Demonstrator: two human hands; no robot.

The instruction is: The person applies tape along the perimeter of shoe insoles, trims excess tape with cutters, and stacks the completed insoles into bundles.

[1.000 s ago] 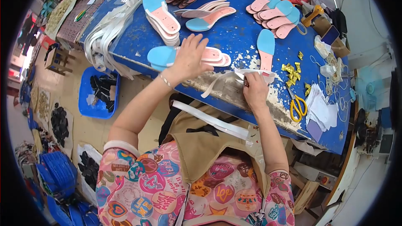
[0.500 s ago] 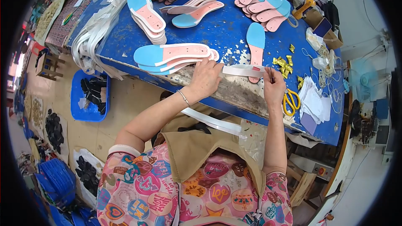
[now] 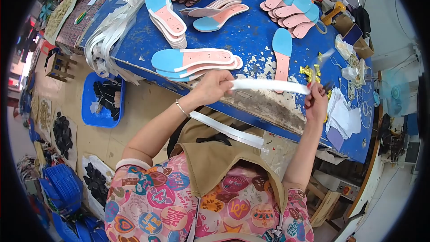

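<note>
A white strip, blurred by motion, stretches between my two hands above the front edge of the table. My left hand is closed on its left end, close to a stack of blue-and-pink insoles with white edging. At the strip's other end my right hand pinches it. A pale, see-through blur and a small dark blur beside that hand are too smeared to name. Beyond the strip lies a single insole. Another white strip hangs over my lap.
More insole stacks cover the back of the blue table. A bundle of white strips droops over its left edge. Gold wrappers, white papers and tangled cord lie right. A blue bin stands on the floor.
My right hand has moved right and slightly down, and the strip now spans a wider gap. My left hand has shifted off the insole stack's edge. The yellow scissors are no longer plainly visible.
</note>
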